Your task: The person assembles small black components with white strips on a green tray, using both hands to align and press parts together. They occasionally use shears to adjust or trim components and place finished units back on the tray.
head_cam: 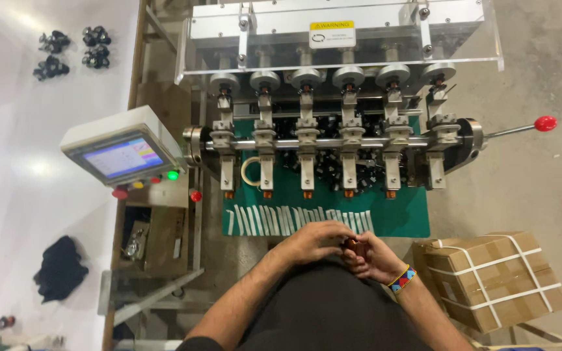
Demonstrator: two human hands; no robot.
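In the head view, a small copper-coloured part is held in front of the body, just below the green mat. It is pinched between the fingertips of the left hand and the right hand, whose fingers are curled close together around it. A beaded wristband is worn on the right wrist. White strips are laid in a row on the mat, beneath a winding machine with six stations. A control panel is seen at the left, a strapped cardboard box at the right.
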